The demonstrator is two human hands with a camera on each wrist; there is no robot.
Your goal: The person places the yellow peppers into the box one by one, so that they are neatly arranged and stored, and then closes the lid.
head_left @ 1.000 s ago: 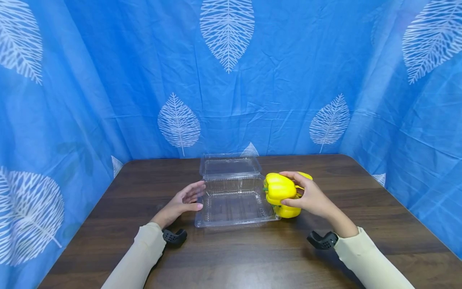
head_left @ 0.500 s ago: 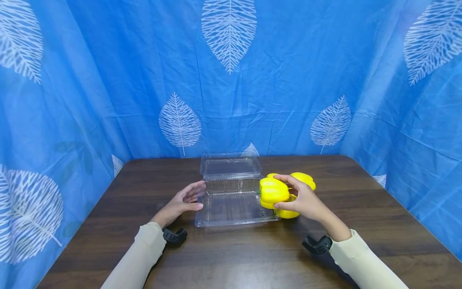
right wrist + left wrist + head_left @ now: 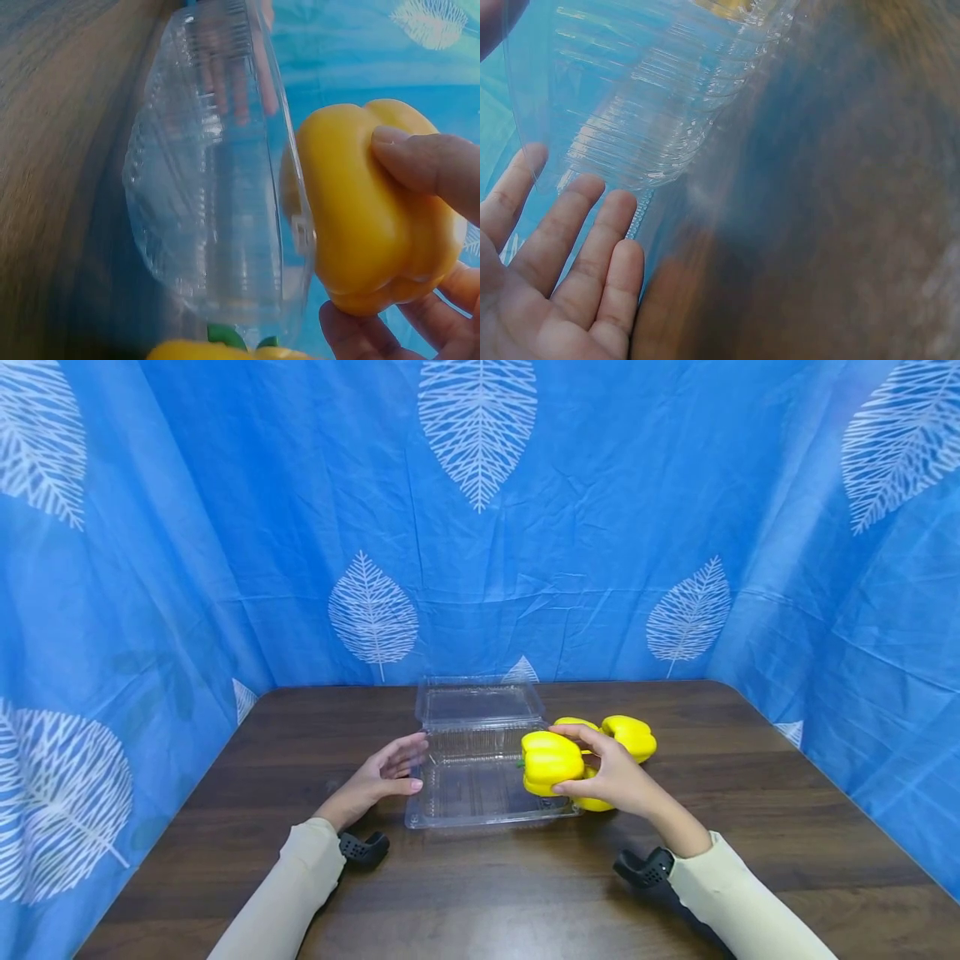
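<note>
Pepper (image 3: 551,765) in hand: thumb and fingers of a person's right hand (image 3: 609,777) grip the yellow vegetable at the right side of a clear plastic container (image 3: 487,797), its lid (image 3: 480,702) folded back on a wooden table (image 3: 480,893). The left hand (image 3: 375,783) lies open at the opposite side, fingers extended; whether they touch the plastic is hard to tell. Only the head view shows the three other yellow peppers (image 3: 632,737) grouped at right and the held one's green stem pointing left. The right wrist view, stem hidden, reveals the left fingers through the transparent wall.
</note>
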